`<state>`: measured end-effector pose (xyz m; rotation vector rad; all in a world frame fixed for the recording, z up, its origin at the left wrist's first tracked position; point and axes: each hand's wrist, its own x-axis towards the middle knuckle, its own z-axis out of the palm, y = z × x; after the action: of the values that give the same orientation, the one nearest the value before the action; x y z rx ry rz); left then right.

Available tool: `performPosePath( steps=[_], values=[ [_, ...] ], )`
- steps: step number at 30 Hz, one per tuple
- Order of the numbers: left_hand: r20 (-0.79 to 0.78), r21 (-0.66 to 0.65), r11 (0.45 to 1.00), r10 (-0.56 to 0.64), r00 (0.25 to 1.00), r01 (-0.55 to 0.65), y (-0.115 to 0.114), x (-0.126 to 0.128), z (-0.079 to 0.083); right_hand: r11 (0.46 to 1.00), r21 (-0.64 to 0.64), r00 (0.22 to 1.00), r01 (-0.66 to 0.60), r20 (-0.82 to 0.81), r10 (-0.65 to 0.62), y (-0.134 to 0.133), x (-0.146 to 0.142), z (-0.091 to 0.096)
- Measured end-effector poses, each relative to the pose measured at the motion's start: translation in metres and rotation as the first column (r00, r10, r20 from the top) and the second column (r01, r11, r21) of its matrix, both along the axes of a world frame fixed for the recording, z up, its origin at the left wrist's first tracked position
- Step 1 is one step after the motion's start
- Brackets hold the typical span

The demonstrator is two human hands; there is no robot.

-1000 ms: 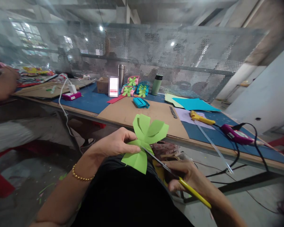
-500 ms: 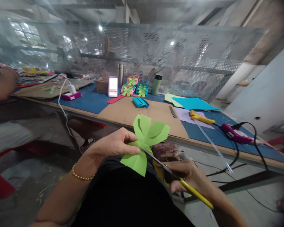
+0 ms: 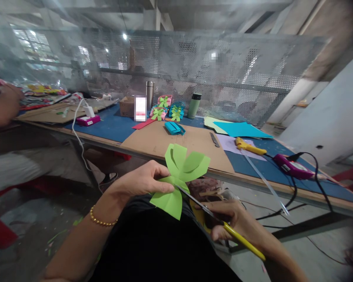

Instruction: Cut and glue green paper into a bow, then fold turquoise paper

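My left hand (image 3: 142,181) pinches a lime-green folded paper bow (image 3: 181,172) in front of my lap, just short of the table edge. My right hand (image 3: 233,221) is closed round yellow-handled scissors (image 3: 214,217). Their blades point up and left, and the tips reach the bow's centre. A gold bracelet (image 3: 101,221) sits on my left wrist.
A long blue-topped table (image 3: 111,127) carries a brown cardboard sheet (image 3: 176,143), finished pink and teal boxes with green bows (image 3: 166,109), two flasks (image 3: 194,105), coloured paper sheets (image 3: 238,129), a yellow cutter (image 3: 250,147) and a purple glue gun (image 3: 292,167) with a black cord. Another person's arm (image 3: 1,105) shows at far left.
Almost nothing differs: the bow and the scissors have shifted only slightly, with the blades staying at the bow's centre.
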<state>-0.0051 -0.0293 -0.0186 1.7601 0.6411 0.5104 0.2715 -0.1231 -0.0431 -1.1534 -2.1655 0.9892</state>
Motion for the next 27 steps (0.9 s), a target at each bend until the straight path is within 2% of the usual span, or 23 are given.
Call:
performPosePath(
  steps=[3, 6, 10, 15, 20, 27],
  values=[
    [0.043, -0.058, 0.997, 0.046, 0.998, -0.043, 0.000, 0.000, -0.004, 0.993, -0.122, 0.998, 0.002, -0.064, -0.010, 0.000, 0.000, -0.002],
    [0.130, -0.118, 0.983, 0.153, 0.980, -0.138, -0.001, 0.001, -0.008, 0.986, -0.165, 0.992, 0.000, -0.126, -0.022, 0.000, 0.002, -0.010],
    [0.250, -0.095, 0.932, 0.362, 0.898, -0.349, 0.002, 0.005, -0.015, 0.979, -0.204, 0.976, 0.029, -0.208, -0.072, -0.003, 0.004, -0.030],
    [0.337, -0.099, 0.874, 0.479, 0.810, -0.475, 0.006, 0.011, -0.022, 0.962, -0.262, 0.953, 0.081, -0.264, -0.152, -0.011, -0.004, -0.052],
    [0.369, -0.091, 0.845, 0.520, 0.770, -0.527, 0.005, 0.016, -0.025, 0.972, -0.191, 0.950, 0.137, -0.254, -0.184, -0.012, -0.017, -0.054],
    [0.398, 0.014, 0.779, 0.571, 0.718, -0.626, 0.003, 0.018, -0.026, 0.967, -0.106, 0.940, 0.233, -0.232, -0.252, -0.008, -0.035, -0.053]
  ],
)
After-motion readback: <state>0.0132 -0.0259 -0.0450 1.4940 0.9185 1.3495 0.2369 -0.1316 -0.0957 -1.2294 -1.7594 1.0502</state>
